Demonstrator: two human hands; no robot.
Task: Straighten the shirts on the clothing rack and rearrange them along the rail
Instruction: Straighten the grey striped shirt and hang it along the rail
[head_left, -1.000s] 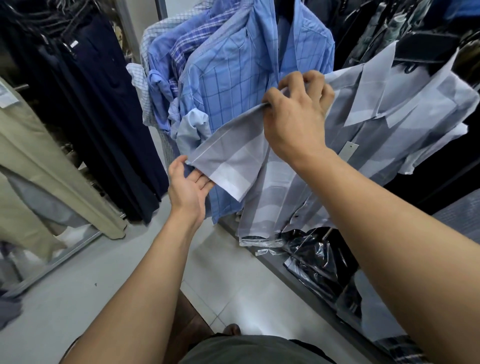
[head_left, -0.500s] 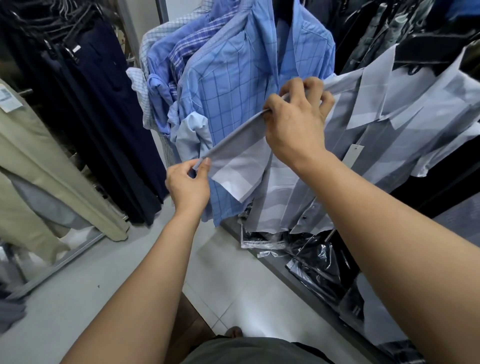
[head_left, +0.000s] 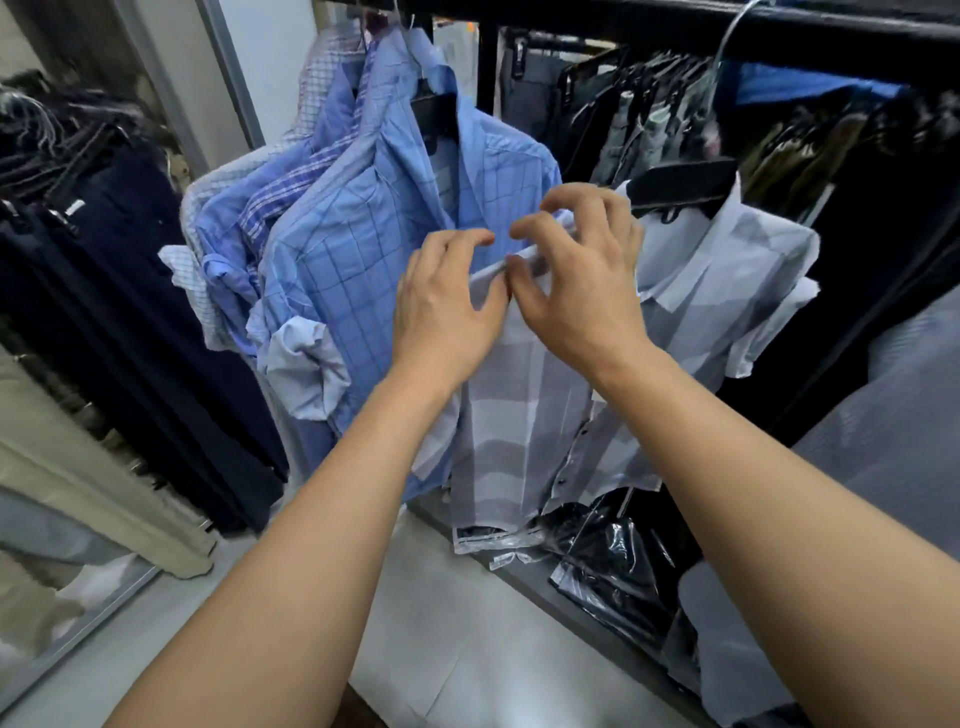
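**Grey shirt (head_left: 519, 415): handling entry**

Location. Hangs on a black hanger (head_left: 680, 187) from the rail (head_left: 831, 39). It is to the right of the blue shirt (head_left: 363, 249) and touches it along one side. Its bottom drops to the wrapped bags (head_left: 613, 545) lying below. The front is open at the placket (head_left: 571, 452), the panels are skewed, and the body sits crooked on the hanger.

Hold. Both hands meet at the near shoulder, where the cloth is bunched into a ridge.
- Left hand (head_left: 447, 306): fingers curled, thumb pressed to the ridge, apparently pinching it.
- Right hand (head_left: 582, 280): fingers arched like a claw, with cloth showing between fingertips and thumb. This looks like a light pinch, not a closed fist.
- The two hands are touching or very nearly so.

Material, judged. Thin woven cloth, light and limp, with stiffness only at the collar (head_left: 691, 260) and placket. It will fold and slide rather than keep a shape. It will probably slip on the hanger if tugged from one side.

Where to take hold, judged.
- For straightening: the shoulder seams, one per hand, drawn evenly over the hanger ends. Then the placket edge, eased downward.
- For shifting along the rail: the hanger's neck or hook, not the cloth.

Caution. The blue shirt hangs hard against it, so a sleeve may snag.
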